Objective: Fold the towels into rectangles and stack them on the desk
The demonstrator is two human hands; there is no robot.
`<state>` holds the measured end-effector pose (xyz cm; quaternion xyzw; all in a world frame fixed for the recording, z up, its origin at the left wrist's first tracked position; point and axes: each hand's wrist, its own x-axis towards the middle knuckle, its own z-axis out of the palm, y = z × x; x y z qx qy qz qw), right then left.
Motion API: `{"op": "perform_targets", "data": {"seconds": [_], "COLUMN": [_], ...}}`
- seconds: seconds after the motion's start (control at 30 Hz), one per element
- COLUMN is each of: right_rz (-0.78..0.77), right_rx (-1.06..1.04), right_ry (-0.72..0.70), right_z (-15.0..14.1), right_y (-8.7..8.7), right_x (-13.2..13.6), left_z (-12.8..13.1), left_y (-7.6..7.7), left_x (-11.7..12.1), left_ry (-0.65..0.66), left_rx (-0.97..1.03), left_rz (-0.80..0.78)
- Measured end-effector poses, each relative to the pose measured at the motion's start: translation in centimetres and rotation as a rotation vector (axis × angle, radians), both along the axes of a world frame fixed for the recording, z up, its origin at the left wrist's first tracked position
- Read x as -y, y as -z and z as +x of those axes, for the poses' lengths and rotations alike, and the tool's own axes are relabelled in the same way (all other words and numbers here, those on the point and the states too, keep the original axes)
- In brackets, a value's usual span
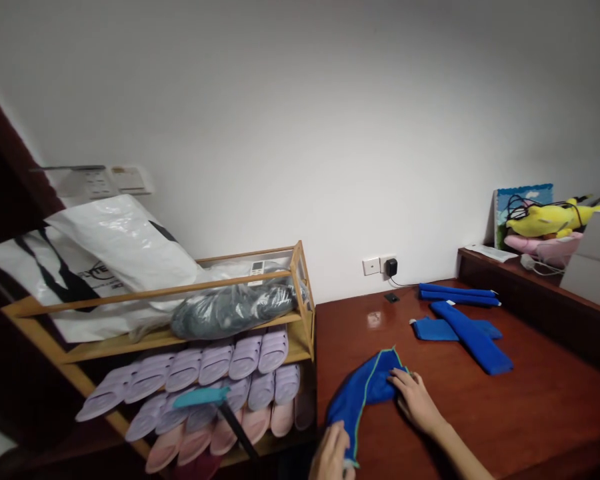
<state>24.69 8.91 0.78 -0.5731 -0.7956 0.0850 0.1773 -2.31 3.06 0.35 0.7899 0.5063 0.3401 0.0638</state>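
A blue cloth with a pale green stitched edge lies bent in an arch on the dark red wooden table. My left hand is at the cloth's near end, its fingers closed on the edge there. On the cloth's right end rests my right hand, fingers stretched out and touching the fabric; its thumb is mostly hidden. Farther back lie folded blue cloths: one long strip crosses over another folded cloth, and a folded cloth sits behind them near the wall.
Left of the table stands a wooden shoe rack with lilac slippers, pink slippers and a white bag. A blue-headed tool with a black handle leans before it. A plugged-in black adapter and a yellow plush toy are behind.
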Motion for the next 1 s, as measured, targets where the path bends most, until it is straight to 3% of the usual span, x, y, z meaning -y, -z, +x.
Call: {"op": "perform_targets", "data": {"seconds": [0.13, 0.2, 0.27, 0.37, 0.47, 0.63, 0.8, 0.9, 1.0], "right_rz": [0.035, 0.046, 0.072, 0.1, 0.087, -0.022, -0.109, -0.018, -0.026], "right_rx": [0.083, 0.103, 0.142, 0.218, 0.204, 0.088, -0.073, -0.112, -0.12], "right_ry": [0.035, 0.098, 0.232, 0.441, 0.493, 0.426, 0.21, 0.252, 0.236], "right_z": [2.6, 3.8, 4.4, 3.4, 0.0, -5.7, -6.2, -7.5, -10.6], "right_y": [-0.6, -1.0, -1.3, -1.4, -1.1, -0.2, -0.4, -0.7, -0.6], "right_x": [0.8, 0.7, 0.4, 0.9, 2.8, 4.4, 1.6, 1.3, 2.8], "left_z": [-2.6, -2.5, -2.0, -1.6, -2.2, -2.7, -2.7, -2.5, -1.1], "left_y": [-4.0, -4.5, -4.0, -2.9, -2.7, -3.5, -3.3, -4.5, -6.0], "left_x": [-2.6, -3.5, -3.6, -3.1, -2.9, -2.7, -0.9, -0.2, -1.0], "left_ry": [-0.08, -0.124, -0.131, -0.099, -0.083, -0.193, -0.199, -0.153, -0.155], "left_rx": [0.466, 0.616, 0.648, 0.585, 0.466, 0.159, -0.289, -0.382, -0.375], "left_rz": [-0.289, -0.391, -0.456, -0.518, -0.535, -0.523, -0.573, -0.517, -0.335]}}
